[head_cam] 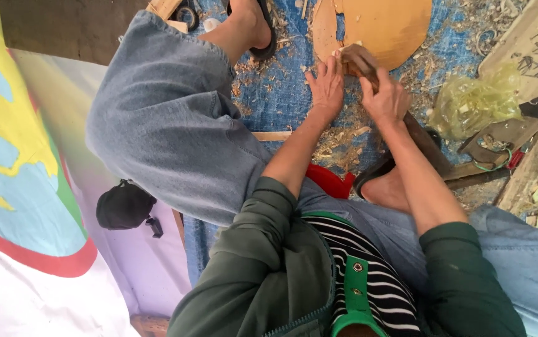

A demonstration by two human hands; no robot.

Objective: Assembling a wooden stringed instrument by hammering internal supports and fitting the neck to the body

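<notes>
I am seeing left hand lying flat, fingers spread, pressing round wood board on far blue mat. Right hand is squeezing brown wooden tool at board edge. Looks like shaving edge; next push needing steady hold. Yellow bag sitting right.

A dark wooden tool lies angled against a flat, rounded wooden disc.
</notes>
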